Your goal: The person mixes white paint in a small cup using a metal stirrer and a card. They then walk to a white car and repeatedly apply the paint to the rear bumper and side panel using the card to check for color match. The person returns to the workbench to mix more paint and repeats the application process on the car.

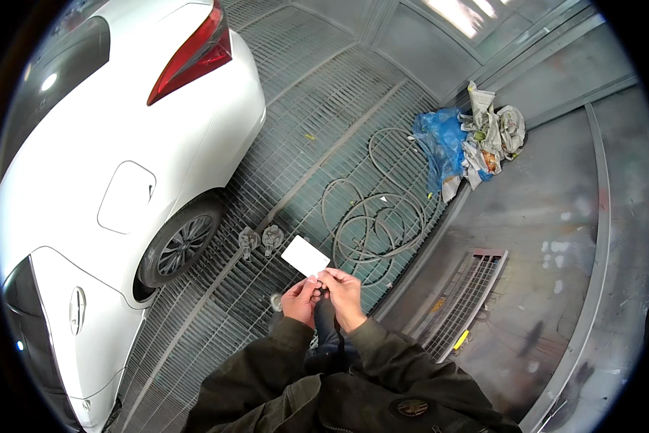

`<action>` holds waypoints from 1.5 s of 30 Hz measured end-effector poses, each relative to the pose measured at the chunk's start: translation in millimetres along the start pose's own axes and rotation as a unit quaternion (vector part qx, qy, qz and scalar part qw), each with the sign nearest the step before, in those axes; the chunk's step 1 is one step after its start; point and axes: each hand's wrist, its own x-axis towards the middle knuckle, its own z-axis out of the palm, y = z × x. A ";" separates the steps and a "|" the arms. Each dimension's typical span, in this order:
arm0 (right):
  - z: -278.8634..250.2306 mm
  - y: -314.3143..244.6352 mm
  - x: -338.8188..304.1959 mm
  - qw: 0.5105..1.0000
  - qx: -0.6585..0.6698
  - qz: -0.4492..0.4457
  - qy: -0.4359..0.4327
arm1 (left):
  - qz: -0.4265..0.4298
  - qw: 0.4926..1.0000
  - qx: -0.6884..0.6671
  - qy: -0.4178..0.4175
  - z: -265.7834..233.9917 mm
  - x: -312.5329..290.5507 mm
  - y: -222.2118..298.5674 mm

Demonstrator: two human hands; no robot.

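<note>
In front of my body I hold a blank-looking white card [305,255] with rounded corners, tilted over the floor. My right hand [344,296] pinches its lower corner between thumb and fingers. Close beside it, my left hand [300,301] is closed too, its thumb and fingertips meeting the right fingers at the same corner. The fingers hide that corner and whatever else may be between them. Both forearms come up in dark green sleeves.
A white car [194,137] with a rear wheel [182,244] stands at left. On the grated floor lie a coiled grey hose [371,225] and two small greyish objects [272,238]. Blue plastic [440,137] and crumpled paper [497,130] lie by the right wall, near a mesh panel [461,303].
</note>
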 end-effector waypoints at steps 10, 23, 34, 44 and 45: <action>-20.2 -47.0 12.6 0.997 -0.065 -0.015 -0.033 | 0.043 0.998 0.004 -0.044 39.7 8.1 0.8; -7.8 -108.8 99.8 0.990 -0.055 -0.006 -0.132 | 0.074 0.996 -0.049 -0.005 109.3 76.4 16.2; -0.7 -190.0 277.9 0.898 -0.313 0.004 -0.309 | 0.091 0.964 -0.100 0.228 181.7 142.9 -63.5; 131.9 -207.8 396.0 0.743 -0.453 -0.169 -0.463 | 0.098 0.924 -0.064 0.364 76.4 173.8 -194.1; 153.6 -199.6 406.9 0.710 -0.468 -0.210 -0.483 | 0.089 0.917 -0.004 0.389 56.3 186.9 -212.8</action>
